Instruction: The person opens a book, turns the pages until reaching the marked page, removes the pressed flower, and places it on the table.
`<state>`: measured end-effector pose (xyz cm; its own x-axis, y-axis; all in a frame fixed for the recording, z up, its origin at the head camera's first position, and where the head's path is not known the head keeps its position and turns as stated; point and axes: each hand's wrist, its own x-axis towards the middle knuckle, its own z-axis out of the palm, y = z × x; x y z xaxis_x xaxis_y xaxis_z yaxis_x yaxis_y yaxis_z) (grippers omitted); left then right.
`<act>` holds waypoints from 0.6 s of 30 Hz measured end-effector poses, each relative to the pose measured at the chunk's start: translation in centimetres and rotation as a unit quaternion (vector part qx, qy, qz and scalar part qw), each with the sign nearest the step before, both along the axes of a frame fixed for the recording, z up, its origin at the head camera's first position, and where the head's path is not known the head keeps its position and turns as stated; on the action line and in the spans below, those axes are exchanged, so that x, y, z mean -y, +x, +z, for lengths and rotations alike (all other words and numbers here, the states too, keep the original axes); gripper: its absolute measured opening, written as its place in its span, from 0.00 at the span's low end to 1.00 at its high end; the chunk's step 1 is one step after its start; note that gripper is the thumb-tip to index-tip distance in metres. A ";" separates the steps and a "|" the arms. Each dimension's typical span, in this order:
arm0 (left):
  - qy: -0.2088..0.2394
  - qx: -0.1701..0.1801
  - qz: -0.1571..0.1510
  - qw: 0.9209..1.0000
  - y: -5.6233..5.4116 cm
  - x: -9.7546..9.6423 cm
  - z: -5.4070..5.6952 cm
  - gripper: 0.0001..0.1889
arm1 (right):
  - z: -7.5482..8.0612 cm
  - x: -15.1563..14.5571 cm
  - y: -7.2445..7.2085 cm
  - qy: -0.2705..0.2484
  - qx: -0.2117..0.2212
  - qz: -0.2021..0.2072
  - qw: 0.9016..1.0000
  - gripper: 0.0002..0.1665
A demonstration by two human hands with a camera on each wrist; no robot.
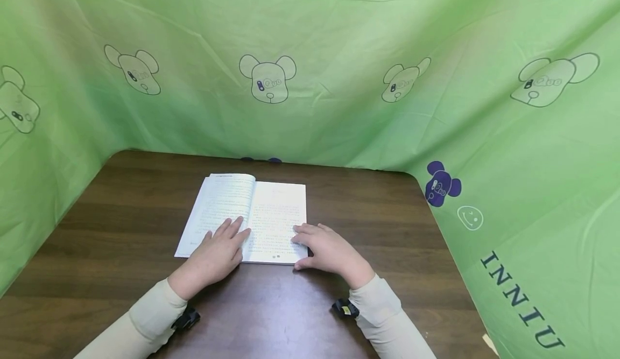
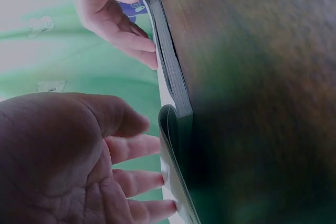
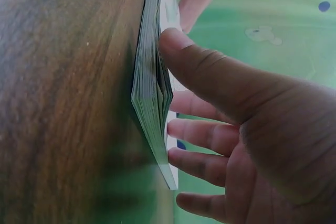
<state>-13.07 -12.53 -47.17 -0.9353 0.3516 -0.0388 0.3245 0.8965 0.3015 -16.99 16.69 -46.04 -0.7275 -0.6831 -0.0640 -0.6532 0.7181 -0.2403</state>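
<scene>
An open book (image 1: 276,197) with printed pages lies on the table, its thin left side bowed up near the spine. Across the lower part of the left page rests my left hand (image 1: 210,259), fingers extended toward the spine. In the left wrist view its fingertips touch the curved left page (image 2: 169,140). My right hand (image 1: 331,248) is at the lower right corner, fingertips on the right page. Seen from the right wrist, the thumb lies against the top edge of the page block (image 3: 147,77), where a small gap parts some sheets.
The dark wooden table (image 1: 378,208) extends around the book. A green cloth (image 1: 329,127) with printed bear heads hangs behind it and along both sides. Black wrist devices sit under both sleeves, one of them a small strapped camera (image 1: 345,308).
</scene>
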 end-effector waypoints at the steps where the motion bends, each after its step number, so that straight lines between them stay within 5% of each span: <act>1: 0.002 0.003 -0.001 1.000 0.0 0.0 0.0 0.25 | 0.0 0.0 0.0 -0.001 0.000 0.001 1.000 0.35; 18: 0.010 0.015 0.002 1.000 -0.2 0.3 0.0 0.31 | 0.0 -0.3 -0.1 0.013 -0.009 0.015 1.000 0.28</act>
<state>-13.24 -12.83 -47.19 -0.9354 0.3487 -0.0588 0.3116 0.8913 0.3293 -17.14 16.95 -46.02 -0.7084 -0.7024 -0.0696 -0.6781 0.7046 -0.2091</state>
